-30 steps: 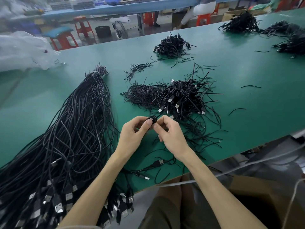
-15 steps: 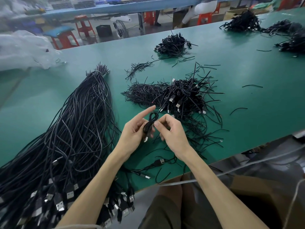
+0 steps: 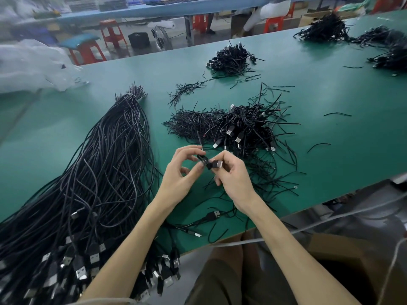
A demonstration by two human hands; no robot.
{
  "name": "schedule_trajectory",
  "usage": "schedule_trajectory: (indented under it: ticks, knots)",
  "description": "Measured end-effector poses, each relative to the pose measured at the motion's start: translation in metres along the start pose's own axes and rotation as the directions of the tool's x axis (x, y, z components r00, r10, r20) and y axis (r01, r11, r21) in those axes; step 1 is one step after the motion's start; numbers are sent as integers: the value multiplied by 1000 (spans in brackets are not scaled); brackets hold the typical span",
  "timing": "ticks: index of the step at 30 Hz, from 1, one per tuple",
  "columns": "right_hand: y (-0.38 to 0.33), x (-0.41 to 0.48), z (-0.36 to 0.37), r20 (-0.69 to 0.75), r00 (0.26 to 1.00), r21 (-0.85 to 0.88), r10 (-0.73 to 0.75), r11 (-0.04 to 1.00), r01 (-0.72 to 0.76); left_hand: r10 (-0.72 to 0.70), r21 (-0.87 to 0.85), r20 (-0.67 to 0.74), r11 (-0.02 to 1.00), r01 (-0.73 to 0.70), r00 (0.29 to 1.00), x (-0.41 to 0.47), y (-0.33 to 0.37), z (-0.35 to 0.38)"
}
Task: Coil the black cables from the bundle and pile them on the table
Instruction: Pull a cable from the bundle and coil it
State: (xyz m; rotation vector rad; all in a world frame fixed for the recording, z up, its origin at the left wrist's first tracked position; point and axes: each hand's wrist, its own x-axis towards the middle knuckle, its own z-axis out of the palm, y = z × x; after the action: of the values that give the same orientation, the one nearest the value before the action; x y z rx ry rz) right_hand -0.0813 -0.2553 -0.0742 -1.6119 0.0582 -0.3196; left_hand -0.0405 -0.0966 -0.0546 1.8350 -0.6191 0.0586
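We pinch the small coiled cable (image 3: 203, 160) between the curled fingers (image 3: 190, 149) of the left hand (image 3: 178, 175) and the right hand (image 3: 234, 178), the right gripping its USB plug (image 3: 217, 164), just above the counter (image 3: 330, 150). The loose bundle (image 3: 99, 172) lies left of the fingers. The pile (image 3: 242, 126) of coiled cables lies just beyond them.

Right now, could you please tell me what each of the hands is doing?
Left hand: pinching the coiled cable.
Right hand: gripping the same cable by its plug.

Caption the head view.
Left hand and right hand pinch a coiled black cable over the table, beside the bundle.
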Motion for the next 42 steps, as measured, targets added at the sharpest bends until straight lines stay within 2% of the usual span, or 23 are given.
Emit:
schedule_trajectory:
  ticks: [3, 5, 12, 17, 25, 27, 30, 34, 36, 39, 42]
  knots:
    - [0, 0, 0, 3, 1000, 2, 8, 1000, -8, -78, 46, -83, 996, 82, 993, 0, -2, 3]
    - [0, 0, 0, 8, 1000, 10, 4, 1000, -4, -82, 16, -118, 996, 84, 990, 0, -3, 4]
    - [-4, -2, 0, 17, 999, -42, -31, 999, 32, -109, -77, -94, 992, 102, 990, -1, -3, 4]
    - [-6, -4, 3, 23, 995, -152, -95, 984, 97, -182, -162, -53, 972, 171, 982, 0, -5, 1]
    - [-6, -6, 10, 57, 971, -366, -231, 900, 236, -236, -224, -62, 950, 217, 970, -1, -8, -3]
    - [-6, -6, 9, 19, 975, -345, -223, 913, 216, -227, -237, -75, 950, 204, 971, -2, -6, -2]
    - [-7, -5, 6, -57, 989, -210, -136, 970, 122, -175, -193, -78, 969, 157, 982, -1, -5, 2]
    - [-9, -5, 6, -44, 999, -96, -30, 995, 26, -179, -166, -125, 974, 157, 976, 0, -8, 3]
    - [-9, -4, 8, -28, 1000, -89, -10, 996, 8, -214, -177, -168, 967, 184, 962, 3, -8, 1]
    - [-7, -4, 8, -6, 1000, -139, 0, 990, 0, -232, -193, -143, 960, 202, 962, 14, 0, 0]
    - [-5, -2, 7, 2, 1000, -185, 1, 983, -1, -174, -194, -105, 969, 152, 979, 34, 21, 3]
